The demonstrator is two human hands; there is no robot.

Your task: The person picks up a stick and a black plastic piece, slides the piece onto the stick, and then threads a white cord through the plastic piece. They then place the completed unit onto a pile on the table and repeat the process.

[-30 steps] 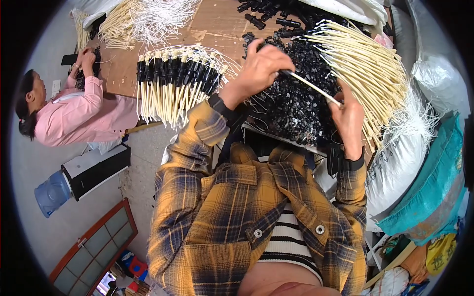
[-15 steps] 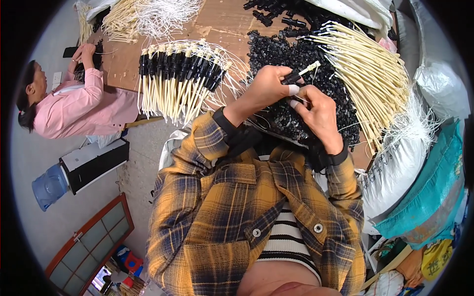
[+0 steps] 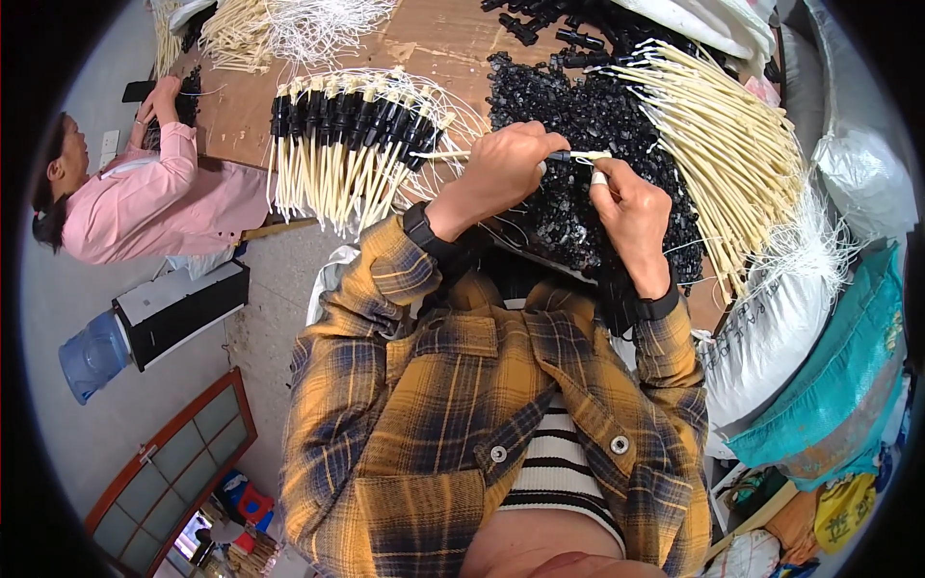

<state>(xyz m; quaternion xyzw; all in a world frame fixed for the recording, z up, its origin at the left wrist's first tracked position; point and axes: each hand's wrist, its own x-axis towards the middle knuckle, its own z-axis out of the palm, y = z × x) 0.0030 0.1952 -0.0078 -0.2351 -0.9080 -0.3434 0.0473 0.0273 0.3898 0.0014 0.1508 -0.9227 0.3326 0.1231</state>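
My left hand (image 3: 503,166) is closed around a thin cream cord (image 3: 438,155) that carries a black plastic sleeve (image 3: 560,155). One end of the cord sticks out to the left of my fist, the other past the sleeve on the right. At that right end, my right hand (image 3: 631,204) is closed, thumb and forefinger pinching near the cream tip. White wrappings cover the thumb and a fingertip. Below both hands spreads a heap of small black plastic parts (image 3: 540,101). To the left lies a row of cream cords with black sleeves (image 3: 342,120), trailing white strings.
On the right lies a big bundle of cream cords (image 3: 732,144) beside white sacks (image 3: 771,337) and a teal sack (image 3: 829,385). Larger black connectors (image 3: 580,39) lie at the back. At far left, a person in pink (image 3: 145,207) works at the wooden table (image 3: 438,43).
The sleeved cord has turned from tilted upward to nearly level. Its long end now shows left of my left fist, and my right hand has moved up to its right end.
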